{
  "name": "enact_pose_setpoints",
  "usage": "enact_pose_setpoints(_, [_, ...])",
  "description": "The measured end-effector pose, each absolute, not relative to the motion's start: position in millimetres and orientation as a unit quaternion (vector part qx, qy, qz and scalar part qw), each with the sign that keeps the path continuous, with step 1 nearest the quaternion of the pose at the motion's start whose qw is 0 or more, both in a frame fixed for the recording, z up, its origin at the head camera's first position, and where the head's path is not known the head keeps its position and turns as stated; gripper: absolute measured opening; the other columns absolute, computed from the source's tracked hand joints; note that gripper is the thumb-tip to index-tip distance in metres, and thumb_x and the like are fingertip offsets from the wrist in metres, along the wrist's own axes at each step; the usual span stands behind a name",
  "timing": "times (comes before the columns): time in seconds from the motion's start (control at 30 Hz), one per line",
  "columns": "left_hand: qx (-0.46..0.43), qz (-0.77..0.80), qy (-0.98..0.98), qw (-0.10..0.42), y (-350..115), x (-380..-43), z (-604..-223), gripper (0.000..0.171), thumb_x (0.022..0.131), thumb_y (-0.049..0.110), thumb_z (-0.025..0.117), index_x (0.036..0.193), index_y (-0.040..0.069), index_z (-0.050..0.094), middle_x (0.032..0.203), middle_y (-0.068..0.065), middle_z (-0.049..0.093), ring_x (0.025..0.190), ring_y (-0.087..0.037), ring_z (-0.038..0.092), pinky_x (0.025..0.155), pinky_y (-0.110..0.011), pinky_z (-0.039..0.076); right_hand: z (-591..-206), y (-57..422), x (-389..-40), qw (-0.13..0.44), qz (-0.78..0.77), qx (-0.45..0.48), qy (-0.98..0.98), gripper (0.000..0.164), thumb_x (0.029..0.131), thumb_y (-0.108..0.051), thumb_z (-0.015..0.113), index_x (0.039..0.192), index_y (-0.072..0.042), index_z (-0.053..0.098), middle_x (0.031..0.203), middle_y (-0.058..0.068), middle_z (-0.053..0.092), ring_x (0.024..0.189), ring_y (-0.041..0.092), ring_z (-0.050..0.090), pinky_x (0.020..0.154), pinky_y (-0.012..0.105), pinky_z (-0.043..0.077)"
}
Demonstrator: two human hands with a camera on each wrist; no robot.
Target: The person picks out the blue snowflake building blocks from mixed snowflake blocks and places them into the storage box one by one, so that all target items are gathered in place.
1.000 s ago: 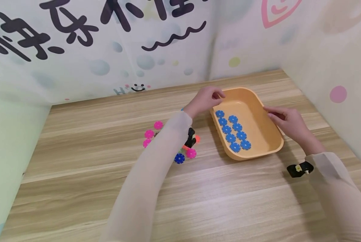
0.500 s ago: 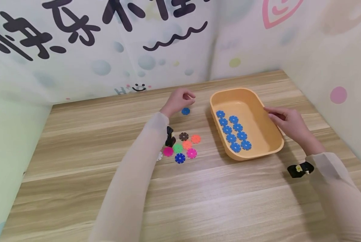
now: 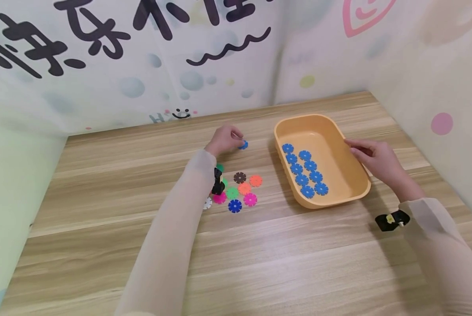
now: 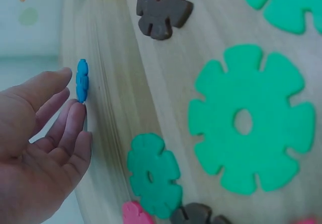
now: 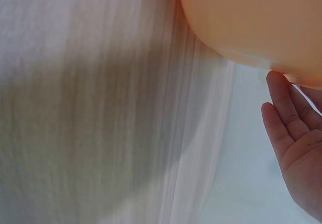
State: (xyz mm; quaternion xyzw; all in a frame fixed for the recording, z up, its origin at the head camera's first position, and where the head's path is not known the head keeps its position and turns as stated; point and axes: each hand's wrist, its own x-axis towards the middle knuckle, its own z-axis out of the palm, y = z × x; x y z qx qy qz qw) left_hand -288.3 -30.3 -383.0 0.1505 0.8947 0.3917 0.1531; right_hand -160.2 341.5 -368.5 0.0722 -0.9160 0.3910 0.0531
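Blue disc (image 3: 243,145) left of the tray (image 3: 362,173) meets my relaxed left hand's (image 3: 223,139) fingertips (image 4: 75,110), ungripped, while my relaxed right hand (image 3: 374,159) touches the tray's side.

i see both arms in long, thin, pale beige sleeves down to the wrists. a small black camera (image 3: 218,182) is strapped under the left wrist; another black one with a yellowish spot (image 3: 392,220) sits at the right wrist.
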Motion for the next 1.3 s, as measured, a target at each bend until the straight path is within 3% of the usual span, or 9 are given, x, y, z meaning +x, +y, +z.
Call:
enact_pose_setpoints(0.47, [0.133, 0.391, 0.894, 0.173, -28.8, -283.2, -383.0, 0.036, 0.077, 0.007, 0.073, 0.109, -0.002, 0.061, 0.105, -0.015, 0.058, 0.094, -0.022, 0.051, 0.081, -0.029, 0.043, -368.9, 340.9, -160.8, 0.05, 0.393, 0.07, -0.916, 0.03, 0.091, -0.006, 0.055, 0.119, 0.006, 0.057, 0.116, 0.026, 0.056, 0.084, -0.018, 0.048, 0.066, 0.005, 0.042])
enact_pose_setpoints(1.3, [0.12, 0.392, 0.896, 0.171, -27.6, -282.0, -384.5, 0.034, 0.078, 0.007, 0.072, 0.105, -0.001, 0.054, 0.101, -0.012, 0.051, 0.091, -0.021, 0.045, 0.079, -0.029, 0.04, -367.4, 338.9, -158.7, 0.049, 0.396, 0.064, -0.915, 0.03, 0.092, -0.007, 0.054, 0.119, 0.006, 0.057, 0.116, 0.027, 0.056, 0.084, -0.018, 0.048, 0.065, 0.005, 0.042])
